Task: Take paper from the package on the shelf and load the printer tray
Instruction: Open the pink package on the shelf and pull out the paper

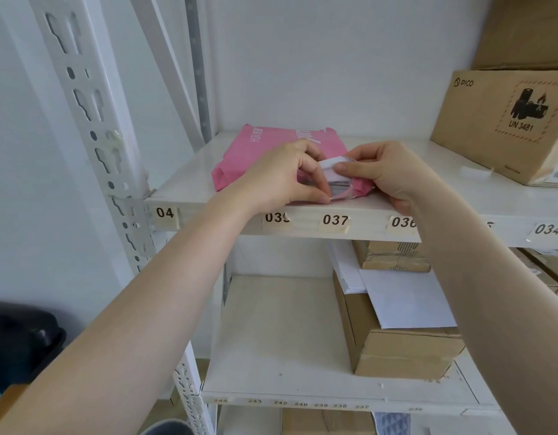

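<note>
A pink paper package [259, 152] lies flat on the white shelf [359, 211], with its torn end facing me. White sheets [332, 171] show in the opening and their top edges curl upward. My left hand [281, 177] grips the torn wrapper at the opening, thumb low near the shelf edge. My right hand [384, 174] pinches the raised white sheets between thumb and fingers. The printer and its tray are not in view.
A brown cardboard box [503, 127] stands on the same shelf to the right. The shelf below holds cardboard boxes [397, 350] with a white sheet [406, 299] on top. A perforated white upright [92, 127] frames the left side. A dark object [17, 343] sits lower left.
</note>
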### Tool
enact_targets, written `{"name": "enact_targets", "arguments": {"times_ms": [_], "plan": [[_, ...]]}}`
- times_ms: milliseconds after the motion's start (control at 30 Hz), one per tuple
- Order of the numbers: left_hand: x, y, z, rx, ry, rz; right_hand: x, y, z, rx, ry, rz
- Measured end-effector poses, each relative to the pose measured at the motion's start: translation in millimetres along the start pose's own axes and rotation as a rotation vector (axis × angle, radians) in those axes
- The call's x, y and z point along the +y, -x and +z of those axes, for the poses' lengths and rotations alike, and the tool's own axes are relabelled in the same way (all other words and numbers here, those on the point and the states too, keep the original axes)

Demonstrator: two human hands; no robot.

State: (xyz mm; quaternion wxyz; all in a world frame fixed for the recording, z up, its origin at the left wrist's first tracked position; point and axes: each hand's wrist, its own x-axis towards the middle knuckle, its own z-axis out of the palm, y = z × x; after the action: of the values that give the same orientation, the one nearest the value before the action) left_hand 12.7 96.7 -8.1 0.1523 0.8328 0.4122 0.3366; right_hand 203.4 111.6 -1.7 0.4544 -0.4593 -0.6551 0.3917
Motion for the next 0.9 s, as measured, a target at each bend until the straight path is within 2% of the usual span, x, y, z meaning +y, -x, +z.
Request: {"name": "enact_targets", "arguments": {"times_ms": [100, 200, 267, 367, 567, 900], "plan": [[-0.5, 5.5, -6.7, 0.02, 0.023, -0.014, -8.1, 3.6, 2.5, 0.014, 0.224, -0.089], [-6.4, 15.1, -18.3, 0.186, 0.009, -0.03, -24.8, 6.9, 16.3, -0.069, 0.466, -0.212], [-13.0, 22.4, -27.5, 0.276, 0.001, -0.064, -31.8, 5.4, 30.8, -0.093, 0.535, -0.256], [-22.1, 32.3, -36.8, 0.259, -0.014, -0.125, -31.7, -1.8, 47.9, -0.102, 0.597, -0.331], [-30.4, 32.0, -30.7, 0.272, -0.151, -0.102, -20.1, -4.3, 54.7, -0.039, 0.425, -0.298], [-37.8, 24.6, -34.9, 0.283, -0.178, -0.049, -17.3, 0.0, 57.2, 0.007, 0.262, -0.285]]}}
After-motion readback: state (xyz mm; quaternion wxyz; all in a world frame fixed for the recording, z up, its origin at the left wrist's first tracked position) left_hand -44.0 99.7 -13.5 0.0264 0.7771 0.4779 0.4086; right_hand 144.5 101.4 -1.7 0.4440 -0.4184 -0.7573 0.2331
